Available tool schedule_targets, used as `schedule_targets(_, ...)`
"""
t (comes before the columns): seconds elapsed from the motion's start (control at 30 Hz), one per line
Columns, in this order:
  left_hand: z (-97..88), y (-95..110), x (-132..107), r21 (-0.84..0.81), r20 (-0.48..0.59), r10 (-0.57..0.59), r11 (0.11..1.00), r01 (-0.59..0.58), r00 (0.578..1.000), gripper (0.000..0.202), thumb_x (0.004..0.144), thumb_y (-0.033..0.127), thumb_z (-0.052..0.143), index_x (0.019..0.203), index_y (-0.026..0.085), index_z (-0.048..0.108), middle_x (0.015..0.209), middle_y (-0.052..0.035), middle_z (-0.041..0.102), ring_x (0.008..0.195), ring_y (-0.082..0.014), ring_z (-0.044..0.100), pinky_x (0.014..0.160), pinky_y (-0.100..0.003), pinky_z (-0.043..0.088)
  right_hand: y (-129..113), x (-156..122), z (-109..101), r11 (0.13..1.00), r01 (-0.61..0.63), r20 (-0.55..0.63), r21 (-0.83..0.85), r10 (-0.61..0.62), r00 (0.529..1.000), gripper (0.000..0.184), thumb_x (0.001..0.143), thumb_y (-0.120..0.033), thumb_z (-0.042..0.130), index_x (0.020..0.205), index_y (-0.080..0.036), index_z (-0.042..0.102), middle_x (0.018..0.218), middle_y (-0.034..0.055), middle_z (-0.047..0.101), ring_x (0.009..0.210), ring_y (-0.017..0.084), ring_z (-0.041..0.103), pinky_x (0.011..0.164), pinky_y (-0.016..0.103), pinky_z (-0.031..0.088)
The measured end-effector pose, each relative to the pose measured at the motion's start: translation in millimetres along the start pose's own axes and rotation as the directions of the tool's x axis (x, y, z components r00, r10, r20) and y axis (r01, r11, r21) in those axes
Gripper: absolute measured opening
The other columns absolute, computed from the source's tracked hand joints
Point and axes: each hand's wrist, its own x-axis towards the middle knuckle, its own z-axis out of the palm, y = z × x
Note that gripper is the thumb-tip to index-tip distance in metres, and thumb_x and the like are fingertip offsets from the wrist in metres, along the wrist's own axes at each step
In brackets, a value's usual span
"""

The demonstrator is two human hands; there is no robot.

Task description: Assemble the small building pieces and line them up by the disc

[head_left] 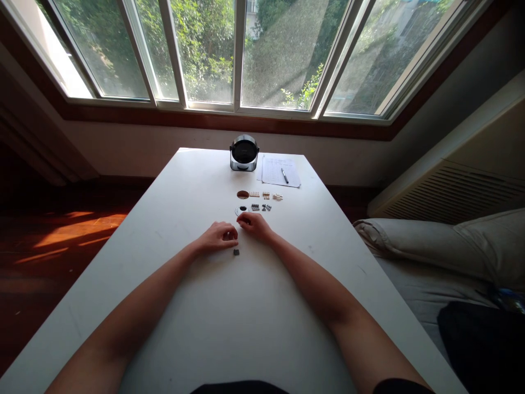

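Observation:
My left hand (219, 236) rests on the white table with its fingers loosely curled. A gap shows between thumb and fingertips, and nothing is visible in it. Just below the thumb lies a small dark block (236, 252). My right hand (253, 222) is beside it, its fingers bent down and drawn together; whatever they hold, if anything, is hidden. Right behind those fingers is a silvery ring-shaped disc (238, 211) with a dark centre. Small dark pieces (255, 207) lie in a group to the right of the disc, with more dark pieces (266, 208) beside them.
A brown round spot (243, 195), perhaps a hole, is farther back on the table (197, 180). Several gold-coloured pieces (254, 194) sit beside it. Behind stand a round black device (244, 150) and papers (276, 169) with a pen (284, 175).

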Motion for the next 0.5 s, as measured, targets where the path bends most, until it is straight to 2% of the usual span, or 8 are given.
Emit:
schedule_targets(0.1, -3.3, 5.6, -0.9, 0.002, 0.098, 0.081, 0.997, -0.082, 0.992, 0.021, 0.074, 0.044, 0.072, 0.087, 0.028, 0.072, 0.085, -0.0016, 0.066, 0.086, -0.0203, 0.059, 0.089, -0.033, 0.042, -0.2, 0.1, -0.5, 1.000, 0.003, -0.006, -0.002, -0.003, 1.000, 0.013, 0.085, -0.024, 0.057, 0.087, -0.019, 0.069, 0.075, -0.0004, 0.067, 0.065, 0.012, 0.053, 0.065, 0.023, 0.039)
schedule_targets(0.2, -2.1, 8.0, -1.4, 0.010, 0.109, 0.148, 0.989, -0.150, 0.983, 0.016, 0.074, 0.039, 0.072, 0.087, 0.029, 0.072, 0.085, -0.0009, 0.065, 0.087, -0.0199, 0.060, 0.090, -0.032, 0.042, 0.0, -0.3, -0.5, 1.000, 0.006, -0.011, -0.006, -0.006, 1.000, 0.013, 0.085, -0.025, 0.057, 0.087, -0.019, 0.069, 0.074, -0.0008, 0.066, 0.064, 0.012, 0.053, 0.064, 0.023, 0.039)
schedule_targets(0.33, 4.7, 6.3, -1.7, 0.022, 0.038, 0.150, 0.988, -0.150, 0.988, 0.010, 0.078, 0.029, 0.066, 0.086, 0.027, 0.071, 0.084, -0.0008, 0.066, 0.083, -0.0183, 0.059, 0.086, -0.031, 0.044, 2.5, 0.1, 0.0, 1.000, 0.003, -0.022, -0.015, -0.004, 1.000, 0.012, 0.085, -0.025, 0.057, 0.086, -0.020, 0.069, 0.072, -0.0014, 0.065, 0.064, 0.012, 0.052, 0.064, 0.023, 0.038)
schedule_targets(0.5, 14.2, -0.4, -0.4, -0.012, -0.097, 0.029, 0.999, -0.030, 0.995, 0.014, 0.082, 0.025, 0.060, 0.091, 0.025, 0.070, 0.083, -0.0007, 0.066, 0.075, -0.0162, 0.058, 0.074, -0.029, 0.046, 4.5, 0.9, -0.7, 1.000, -0.001, -0.022, -0.012, 0.001, 1.000, 0.012, 0.085, -0.025, 0.058, 0.086, -0.020, 0.069, 0.071, -0.0017, 0.064, 0.063, 0.012, 0.052, 0.063, 0.023, 0.038)
